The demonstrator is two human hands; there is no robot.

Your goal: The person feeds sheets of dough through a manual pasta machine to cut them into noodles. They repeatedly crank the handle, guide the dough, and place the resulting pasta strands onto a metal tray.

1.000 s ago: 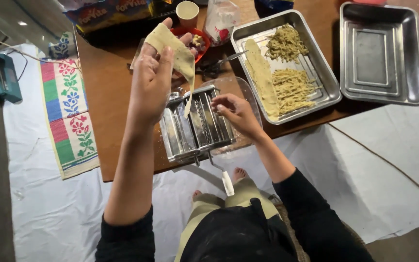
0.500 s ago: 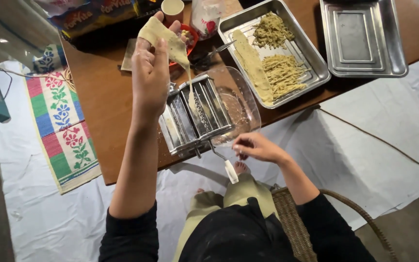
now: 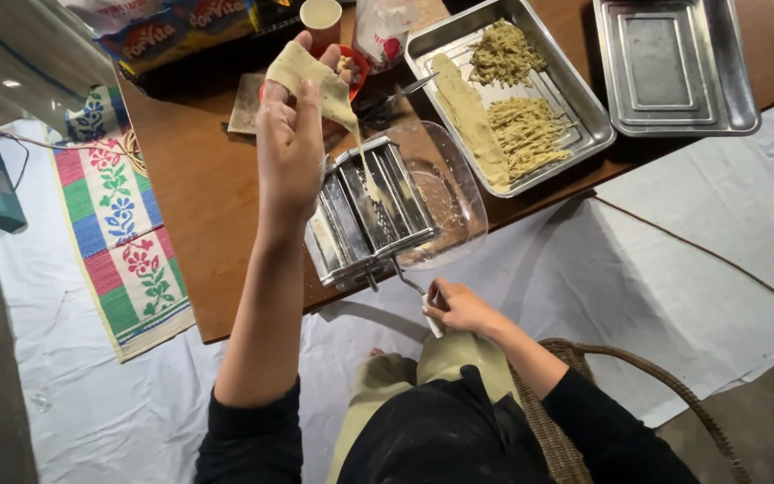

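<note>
My left hand [image 3: 290, 143] is raised over a metal pasta machine [image 3: 367, 215] and holds a pale sheet of dough [image 3: 315, 76], whose lower end hangs down into the rollers. My right hand [image 3: 459, 307] is low at the table's near edge, closed on the white handle of the machine's crank [image 3: 414, 289]. A clear glass dish [image 3: 445, 202] sits just right of the machine.
A steel tray [image 3: 575, 116] holds a dough strip and piles of cut noodles. An empty steel tray [image 3: 674, 67] lies at the far right. A cup, a small red bowl and food packets stand at the back. A flowered cloth [image 3: 127, 242] hangs at the table's left.
My right hand left the top of the machine, came down to the crank handle and gripped it. My left hand stayed up holding the dough sheet.
</note>
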